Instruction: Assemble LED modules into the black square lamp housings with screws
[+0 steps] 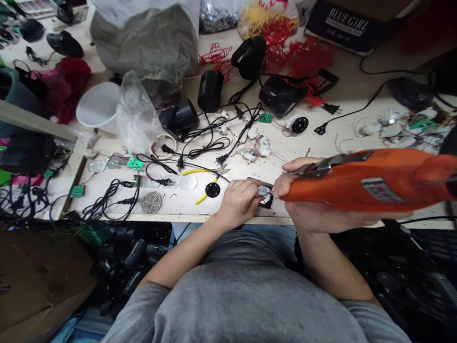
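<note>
My right hand (307, 216) is wrapped round a large orange power tool (342, 183), an electric drill or screwdriver by its look. Its front end points left, at a small round silvery part (263, 191) that looks like a little motor. Closed fingers of my left hand (240, 202) grip that part from the left. Beneath it, near the bench's front edge, lies a dark flat plate (267, 202), mostly covered by my hands. Left of my left hand are yellow-handled pliers (200, 199) with a black disc (213, 190) on them.
A round dish of small screws (151, 202) sits near the front edge. Black power cords (203, 147), green circuit boards (266, 117) and black housings (282, 95) spread across the bench. Behind stand a white tub (98, 105) and a carton (346, 26). White motor parts (400, 126) pile up right.
</note>
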The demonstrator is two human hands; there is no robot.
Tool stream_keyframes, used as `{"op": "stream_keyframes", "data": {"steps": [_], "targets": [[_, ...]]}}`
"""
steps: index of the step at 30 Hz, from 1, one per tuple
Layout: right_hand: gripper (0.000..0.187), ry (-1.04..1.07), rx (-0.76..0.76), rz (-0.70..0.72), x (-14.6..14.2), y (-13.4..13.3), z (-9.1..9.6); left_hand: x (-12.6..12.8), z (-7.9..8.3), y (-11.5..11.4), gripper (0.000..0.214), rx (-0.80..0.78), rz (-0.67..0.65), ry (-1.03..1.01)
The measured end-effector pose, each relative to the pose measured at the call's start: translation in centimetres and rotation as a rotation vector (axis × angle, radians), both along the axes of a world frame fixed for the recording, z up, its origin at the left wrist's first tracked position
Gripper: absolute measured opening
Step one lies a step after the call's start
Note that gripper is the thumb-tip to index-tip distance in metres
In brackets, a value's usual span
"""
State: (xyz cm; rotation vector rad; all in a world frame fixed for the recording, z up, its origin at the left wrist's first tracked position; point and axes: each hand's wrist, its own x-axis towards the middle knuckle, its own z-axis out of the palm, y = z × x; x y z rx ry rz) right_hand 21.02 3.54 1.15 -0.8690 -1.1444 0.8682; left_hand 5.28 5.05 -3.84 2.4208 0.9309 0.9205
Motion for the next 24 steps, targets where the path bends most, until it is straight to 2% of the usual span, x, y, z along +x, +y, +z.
{"op": "stream_keyframes", "data": {"steps": [3, 7, 16, 21, 24], "targets": [[0.078, 0.078, 0.058, 0.039, 0.3, -0.2, 0.6, 0.0, 0.0, -0.1, 0.015, -0.016, 0.006, 0.01], [0.057, 0.105, 0.021, 0.031, 0.3, -0.1, 1.2, 0.0, 0.0, 0.0, 0.018, -0.007, -0.003, -0.004], [0.086, 0.173, -0.036, 0.173, 0.3, -0.1, 0.4, -0.1, 0.1, -0.2, 0.016, -0.088, 0.007, 0.037], [0.081, 0.205, 0.009, 0.191, 0.1, 0.1, 0.2, 0.0, -0.4, -0.2, 0.012, -0.072, 0.026, 0.013], [0.074, 0.26, 0.02, 0.159, 0.4, -0.4, 1.4, -0.1, -0.6, -0.2, 0.013, -0.089, 0.019, -0.094]]}}
